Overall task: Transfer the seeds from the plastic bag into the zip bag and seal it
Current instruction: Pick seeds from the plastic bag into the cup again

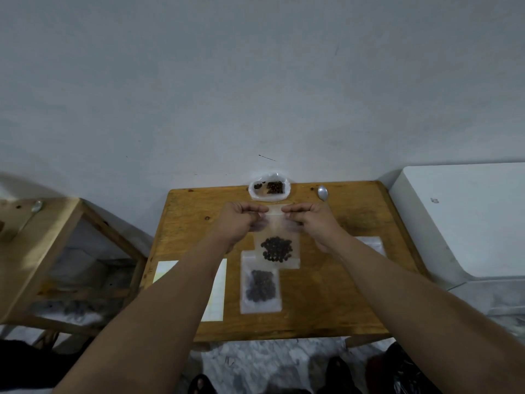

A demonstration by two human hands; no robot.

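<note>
The bench [326, 314] carries everything, and both hands sit over its far half. The left hand [241, 220] and right hand [311, 220] are each pinched narrow on the top corners of the zip bag [277, 237], apparently pressing its strip shut. The seeds [277, 249] lie in a dark heap in its lower part, just nearer than the hands. The risk, as I judge it, is a strip that closes only at the ends: if the fingers skip the middle between the hands, or a seed sits in the track, the bag could gape and spill when lifted. Nearer still lies a second filled bag [260, 288], touching the first. Beyond the hands, the plastic bag [270, 190] holds a few remaining seeds. A spoon [323, 192] rests beyond the right hand
</note>
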